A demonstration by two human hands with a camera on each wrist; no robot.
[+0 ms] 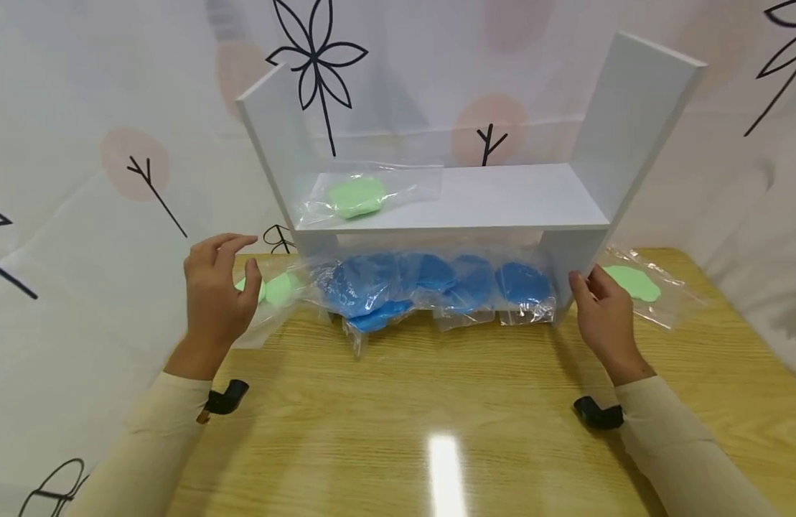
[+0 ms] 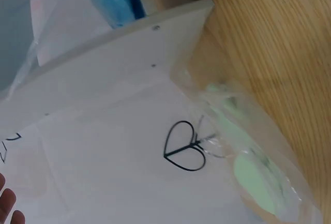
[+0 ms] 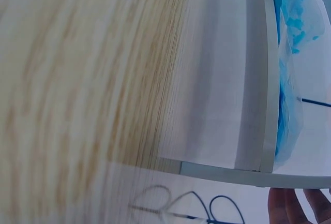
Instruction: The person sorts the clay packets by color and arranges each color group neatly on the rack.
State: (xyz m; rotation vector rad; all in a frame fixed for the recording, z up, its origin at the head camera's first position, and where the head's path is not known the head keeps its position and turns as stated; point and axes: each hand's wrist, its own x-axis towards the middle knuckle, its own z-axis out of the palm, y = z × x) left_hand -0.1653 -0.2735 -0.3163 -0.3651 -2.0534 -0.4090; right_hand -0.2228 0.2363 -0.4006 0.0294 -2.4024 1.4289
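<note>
A: What is at 9 o'clock?

B: The left hand (image 1: pixel 213 298). Its fingers are loose and a bit bent. It holds nothing. It hovers just in front of a green dough bag (image 1: pixel 275 291) that lies on the desk (image 1: pixel 436 402), beside the left leg of the white shelf (image 1: pixel 462 197).

A: Does the hand touch the bag?

B: I cannot tell. The hand hides part of it. In the left wrist view the same bag (image 2: pixel 253 172) lies against the shelf leg.

A: What is in the middle?

B: At 12 o'clock, on top of the shelf, lies another green bag (image 1: pixel 359 195). Under the shelf is a row of blue dough bags (image 1: pixel 430 283), packed close together.

A: And at 3 o'clock?

B: The right hand (image 1: pixel 604 312). Its fingers are curled a little and rest at the right leg of the shelf. It grips no bag. Just past that leg lies a third green bag (image 1: pixel 633 282).

A: What step is this, do you think?

B: I think the green bags go on top and the blue ones stay below. One green bag is up. The left one looks to be next.

A: What does the next move need?

B: The left hand has to close on the thin plastic, lift it clear of the leg, and lay it flat on top.
</note>
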